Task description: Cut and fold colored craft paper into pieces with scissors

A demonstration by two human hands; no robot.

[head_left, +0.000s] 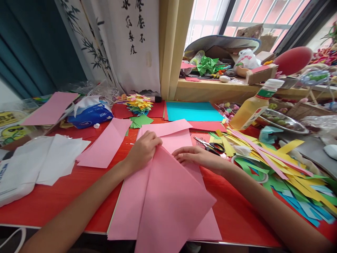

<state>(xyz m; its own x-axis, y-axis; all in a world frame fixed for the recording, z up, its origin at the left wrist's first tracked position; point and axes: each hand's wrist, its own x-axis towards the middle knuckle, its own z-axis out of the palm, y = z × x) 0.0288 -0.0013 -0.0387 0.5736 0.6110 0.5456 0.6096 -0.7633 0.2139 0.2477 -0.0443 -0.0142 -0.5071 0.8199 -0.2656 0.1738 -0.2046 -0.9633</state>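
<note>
We see left hand (143, 149) pinching far corner of loose pink paper sheet (176, 200). Right hand (193, 157), fingers loosely straightened, palm down, just right of that corner; we cannot tell whether it touches paper. Sheet lies aslant over pink paper stack (126, 218), near middle of red table (237, 225). Right of stack, we find black-handled scissors (207, 144); farther right, heaped coloured paper strips (297, 168), bottle (244, 109) beyond. Left, blue tissue pack (91, 116). Far middle, cyan sheet (193, 111).
</note>
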